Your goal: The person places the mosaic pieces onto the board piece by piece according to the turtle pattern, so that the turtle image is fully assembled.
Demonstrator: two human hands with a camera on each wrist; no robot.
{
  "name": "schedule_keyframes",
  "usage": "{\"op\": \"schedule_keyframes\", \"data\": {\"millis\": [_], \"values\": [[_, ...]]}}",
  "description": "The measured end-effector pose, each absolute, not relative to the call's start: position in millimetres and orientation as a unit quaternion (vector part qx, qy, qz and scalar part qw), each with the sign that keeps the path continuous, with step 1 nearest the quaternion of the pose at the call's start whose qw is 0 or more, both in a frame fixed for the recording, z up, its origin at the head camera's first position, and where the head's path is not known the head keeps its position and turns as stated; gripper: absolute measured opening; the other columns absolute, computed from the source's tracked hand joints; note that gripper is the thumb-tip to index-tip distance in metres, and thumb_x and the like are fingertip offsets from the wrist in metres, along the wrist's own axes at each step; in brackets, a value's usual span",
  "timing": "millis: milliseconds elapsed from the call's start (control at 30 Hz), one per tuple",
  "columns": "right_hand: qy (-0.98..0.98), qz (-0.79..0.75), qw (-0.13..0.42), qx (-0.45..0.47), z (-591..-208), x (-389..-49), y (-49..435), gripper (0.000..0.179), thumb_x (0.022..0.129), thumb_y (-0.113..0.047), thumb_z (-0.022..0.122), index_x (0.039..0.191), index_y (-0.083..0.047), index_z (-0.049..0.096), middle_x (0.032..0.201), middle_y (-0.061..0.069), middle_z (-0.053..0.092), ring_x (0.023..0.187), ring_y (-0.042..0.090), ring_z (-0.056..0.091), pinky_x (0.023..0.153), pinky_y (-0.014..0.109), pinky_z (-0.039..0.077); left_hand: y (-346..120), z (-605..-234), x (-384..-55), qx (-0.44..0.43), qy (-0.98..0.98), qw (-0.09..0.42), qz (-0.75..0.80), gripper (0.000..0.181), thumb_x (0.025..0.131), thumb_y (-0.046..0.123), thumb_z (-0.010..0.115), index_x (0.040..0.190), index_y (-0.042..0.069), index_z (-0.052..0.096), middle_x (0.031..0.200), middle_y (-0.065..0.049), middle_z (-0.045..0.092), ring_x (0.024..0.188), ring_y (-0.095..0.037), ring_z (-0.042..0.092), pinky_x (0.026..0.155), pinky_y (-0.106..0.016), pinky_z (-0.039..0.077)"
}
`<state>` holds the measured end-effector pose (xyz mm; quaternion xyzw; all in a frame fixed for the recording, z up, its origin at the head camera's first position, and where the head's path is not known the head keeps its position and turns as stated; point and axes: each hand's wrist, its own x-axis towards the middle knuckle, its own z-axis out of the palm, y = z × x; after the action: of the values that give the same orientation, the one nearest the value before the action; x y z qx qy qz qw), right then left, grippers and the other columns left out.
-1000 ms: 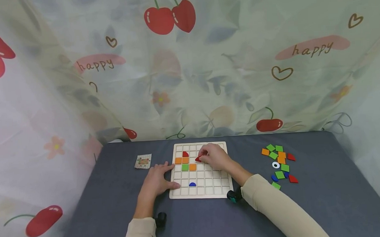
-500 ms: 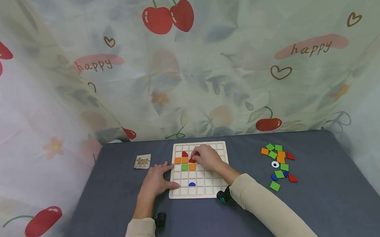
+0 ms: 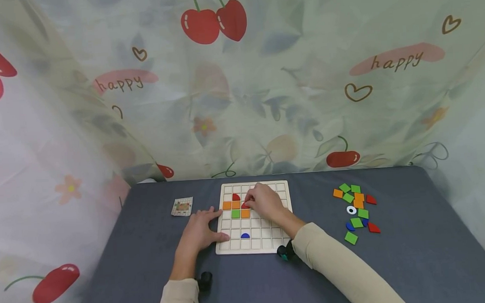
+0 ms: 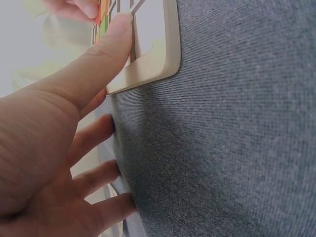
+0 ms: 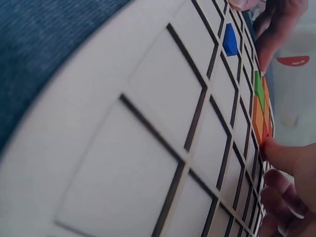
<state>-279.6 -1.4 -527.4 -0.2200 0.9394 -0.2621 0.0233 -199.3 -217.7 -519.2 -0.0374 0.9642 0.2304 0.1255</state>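
A pale wooden grid board (image 3: 267,245) lies on the dark cloth. My right hand (image 3: 266,201) pinches a red quarter-circle tile (image 3: 244,205) at a cell right of the orange tiles (image 3: 231,205); the fingers hide part of it. One more red tile (image 3: 236,197) sits above these, with a green tile (image 3: 235,213) and another orange tile (image 3: 245,213) below. Nearer the front edge is a blue half-circle tile (image 3: 245,236). At the board's left edge, my left hand (image 3: 197,230) rests its thumb (image 4: 98,57) on the rim, its other fingers spread over the cloth.
Loose green, orange, red and blue tiles (image 3: 356,223) lie scattered on the right, around a white ring-like piece (image 3: 351,210). A small printed card (image 3: 182,207) lies left of the board. Behind the table hangs a cherry-patterned curtain (image 3: 265,123).
My right hand has moved left over the board, carrying the red quarter-circle tile to the cell beside the orange tiles. In the last half second it barely shifts. My left hand stays put.
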Motion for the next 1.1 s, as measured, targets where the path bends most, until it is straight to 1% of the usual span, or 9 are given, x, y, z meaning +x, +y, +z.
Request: {"op": "schedule_keyframes", "data": {"millis": [167,233,367,500,600,667,767,900,1100], "values": [[0.941,-0.221,-0.001,-0.256,-526.3,-276.7,1.3,0.008,0.092,-0.025,0.077,0.093,-0.02,0.083,0.093,-0.001,0.067,0.088,0.018,0.059,0.074,0.032,0.053,-217.2,-519.3,-200.1,-0.038,0.965,0.125,0.228,0.089,0.07,0.045,0.093,0.148,0.025,0.056,0.162,-0.008,0.044,0.155,-0.044,0.028,0.121,-0.064,0.03],[0.944,-0.205,-0.014,-0.259,-525.8,-275.5,2.8,0.013,0.092,-0.027,0.077,0.101,-0.02,0.082,0.1,0.001,0.067,0.092,0.021,0.057,0.076,0.035,0.051,-217.0,-519.4,-200.3,-0.036,0.966,0.123,0.227,0.089,0.07,0.045,0.093,0.148,0.024,0.056,0.161,-0.008,0.044,0.154,-0.044,0.029,0.121,-0.064,0.03],[0.953,-0.172,-0.022,-0.248,-525.4,-272.8,6.0,0.034,0.096,-0.037,0.072,0.125,-0.021,0.073,0.118,0.005,0.064,0.104,0.025,0.052,0.085,0.041,0.049,-216.8,-519.4,-199.6,-0.034,0.967,0.12,0.224,0.088,0.07,0.044,0.092,0.148,0.023,0.056,0.161,-0.01,0.045,0.153,-0.045,0.029,0.121,-0.064,0.03],[0.963,-0.139,-0.022,-0.231,-524.1,-268.9,10.9,0.049,0.098,-0.047,0.065,0.142,-0.024,0.06,0.14,0.009,0.055,0.126,0.031,0.048,0.101,0.05,0.046,-217.1,-518.6,-198.5,-0.034,0.967,0.122,0.222,0.088,0.071,0.043,0.092,0.148,0.023,0.056,0.161,-0.01,0.044,0.153,-0.046,0.029,0.121,-0.065,0.03],[0.968,-0.121,-0.021,-0.22,-521.2,-264.9,17.0,0.062,0.098,-0.053,0.062,0.152,-0.027,0.048,0.155,0.013,0.042,0.144,0.037,0.037,0.115,0.06,0.037,-217.4,-517.8,-198.2,-0.036,0.966,0.124,0.224,0.088,0.071,0.044,0.092,0.148,0.023,0.056,0.161,-0.01,0.044,0.154,-0.047,0.028,0.121,-0.066,0.029],[0.969,-0.111,-0.026,-0.22,-519.9,-262.1,22.0,0.069,0.098,-0.056,0.061,0.157,-0.026,0.041,0.162,0.015,0.034,0.151,0.041,0.028,0.12,0.066,0.029,-218.1,-517.9,-198.1,-0.038,0.965,0.126,0.225,0.088,0.071,0.044,0.092,0.148,0.023,0.056,0.161,-0.01,0.043,0.154,-0.046,0.028,0.121,-0.066,0.029],[0.969,-0.097,-0.03,-0.225,-518.5,-257.8,32.0,0.077,0.098,-0.062,0.056,0.161,-0.026,0.031,0.169,0.016,0.022,0.157,0.045,0.015,0.122,0.073,0.017,-218.9,-519.5,-198.3,-0.039,0.966,0.127,0.223,0.089,0.071,0.045,0.092,0.149,0.024,0.055,0.162,-0.01,0.043,0.154,-0.046,0.027,0.121,-0.066,0.029],[0.969,-0.08,-0.029,-0.231,-520.3,-254.5,48.9,0.082,0.097,-0.067,0.05,0.164,-0.026,0.025,0.173,0.013,0.01,0.159,0.046,0.005,0.121,0.076,0.011,-218.3,-521.1,-197.6,-0.037,0.966,0.125,0.221,0.089,0.07,0.044,0.092,0.149,0.023,0.055,0.162,-0.01,0.043,0.154,-0.047,0.028,0.121,-0.066,0.029],[0.969,-0.076,-0.034,-0.232,-522.0,-252.6,74.5,0.085,0.096,-0.069,0.051,0.164,-0.026,0.025,0.174,0.013,0.007,0.159,0.045,0.006,0.121,0.076,0.01,-219.1,-518.7,-197.1,-0.034,0.968,0.123,0.218,0.089,0.071,0.046,0.092,0.149,0.024,0.055,0.162,-0.009,0.043,0.154,-0.046,0.027,0.121,-0.065,0.03]]}}
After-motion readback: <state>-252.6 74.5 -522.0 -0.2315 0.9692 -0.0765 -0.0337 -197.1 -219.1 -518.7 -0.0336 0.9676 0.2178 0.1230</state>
